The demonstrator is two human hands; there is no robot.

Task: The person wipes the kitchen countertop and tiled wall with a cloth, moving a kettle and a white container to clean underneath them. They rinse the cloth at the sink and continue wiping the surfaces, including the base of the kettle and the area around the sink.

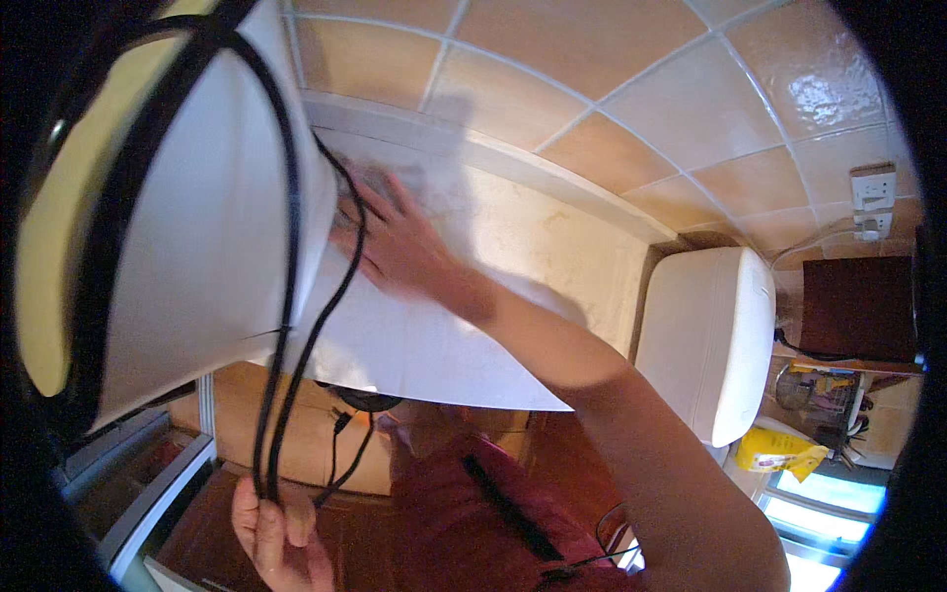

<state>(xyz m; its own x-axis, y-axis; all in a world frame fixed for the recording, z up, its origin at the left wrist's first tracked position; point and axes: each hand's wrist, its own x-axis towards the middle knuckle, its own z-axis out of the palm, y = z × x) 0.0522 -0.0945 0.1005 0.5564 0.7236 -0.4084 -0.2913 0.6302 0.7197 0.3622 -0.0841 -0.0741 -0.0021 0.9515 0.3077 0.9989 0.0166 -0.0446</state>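
My left hand (277, 536), low on the left, grips two strands of a looped black power cord (285, 399). That cord runs up across a large white appliance (200, 222) with black and yellow bands, very close to the camera. My right arm reaches over a pale ledge (547, 222). Blurred and with fingers apart, my right hand (392, 237) is over the ledge by the appliance's edge, behind one strand of the cord. Whether it touches the appliance, or whether anything lies under the fingertips, I cannot tell. A black plug (341, 420) hangs near my left hand.
Orange and cream tiles (533, 89) cover the wall behind the ledge. A rounded white appliance (703, 340) stands at the right. Beyond it are wall sockets (873, 192), a dark brown box (858, 307) and a yellow bag (777, 451). A metal-framed window (821, 510) is lower right.
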